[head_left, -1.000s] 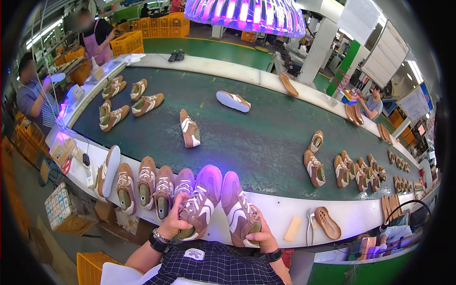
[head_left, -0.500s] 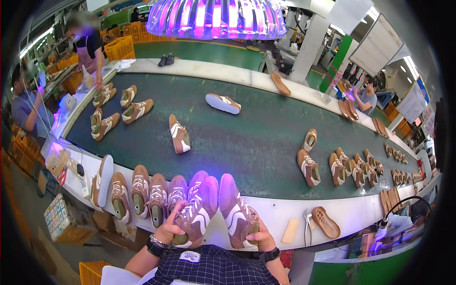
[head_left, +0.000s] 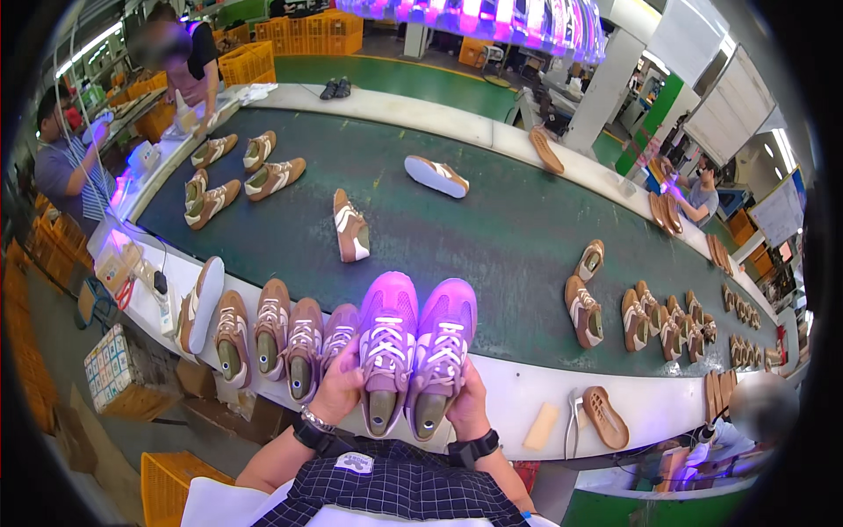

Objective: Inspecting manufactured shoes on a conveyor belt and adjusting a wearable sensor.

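My left hand (head_left: 339,392) grips a brown sneaker (head_left: 385,338) with white laces by its outer side. A matching sneaker (head_left: 443,342) is held by my right hand (head_left: 471,406), fingers wrapped round its outer side. The pair stands side by side, toes pointing away from me and laces up, tinted purple by the light. Inside each shoe an olive-green lining shows. Left of my left hand, several similar shoes (head_left: 304,338) line the white ledge, the nearest one almost touching the held pair. At that row's far end one shoe (head_left: 202,303) leans on its side, showing a pale sole.
A dark green conveyor belt (head_left: 474,255) carries scattered sneakers. Pliers (head_left: 574,422), a tan pad (head_left: 542,427) and a loose brown sole (head_left: 606,416) lie on the white ledge (head_left: 509,395) at right. A purple lamp (head_left: 492,18) hangs overhead. Co-workers sit or stand around the belt.
Both sneakers have turned from angled, side-showing poses to upright with laces facing up. My hands have shifted slightly upward and the shoes now sit parallel. The whole view has tilted somewhat.
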Demonstrator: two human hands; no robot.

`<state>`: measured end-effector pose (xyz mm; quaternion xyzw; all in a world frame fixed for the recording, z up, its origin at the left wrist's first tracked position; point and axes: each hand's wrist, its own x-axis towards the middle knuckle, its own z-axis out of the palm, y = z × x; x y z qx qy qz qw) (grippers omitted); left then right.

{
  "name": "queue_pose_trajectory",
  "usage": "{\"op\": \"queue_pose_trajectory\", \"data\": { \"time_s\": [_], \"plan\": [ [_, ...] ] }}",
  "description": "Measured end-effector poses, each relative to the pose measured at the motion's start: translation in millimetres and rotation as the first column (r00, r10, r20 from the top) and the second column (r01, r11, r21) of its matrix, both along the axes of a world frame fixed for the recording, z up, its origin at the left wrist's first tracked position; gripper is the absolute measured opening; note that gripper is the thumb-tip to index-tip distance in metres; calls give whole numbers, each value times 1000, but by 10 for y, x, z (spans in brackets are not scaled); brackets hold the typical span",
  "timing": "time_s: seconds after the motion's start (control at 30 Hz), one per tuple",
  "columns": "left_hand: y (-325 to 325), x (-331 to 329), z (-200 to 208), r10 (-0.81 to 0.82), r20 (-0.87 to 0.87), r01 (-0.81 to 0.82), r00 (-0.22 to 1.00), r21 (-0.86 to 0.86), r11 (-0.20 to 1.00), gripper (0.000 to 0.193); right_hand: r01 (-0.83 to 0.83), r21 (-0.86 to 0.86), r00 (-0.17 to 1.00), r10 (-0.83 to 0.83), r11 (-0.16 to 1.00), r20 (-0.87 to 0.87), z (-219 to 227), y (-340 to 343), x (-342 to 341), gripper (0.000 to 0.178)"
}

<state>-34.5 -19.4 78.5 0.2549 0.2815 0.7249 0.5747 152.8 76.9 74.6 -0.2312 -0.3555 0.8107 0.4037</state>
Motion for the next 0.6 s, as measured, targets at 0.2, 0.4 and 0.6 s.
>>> {"op": "queue_pose_trajectory", "data": {
  "time_s": [0.2, 0.4, 0.6],
  "plan": [
    [-83, 16, -127, -234, 223, 255, 946, -69, 965, 82, -158, -260, 985, 132, 953, -114, -170, -90, 249, 57],
    [-90, 14, -127, -325, 256, 362, 910, -112, 925, 82, -226, -199, 968, 198, 954, -152, -112, -80, 390, 65],
    [-50, -14, -58, -363, 219, 397, 906, -138, 907, 73, -284, -182, 950, 251, 941, -184, -35, -65, 422, 73]
  ]
}}
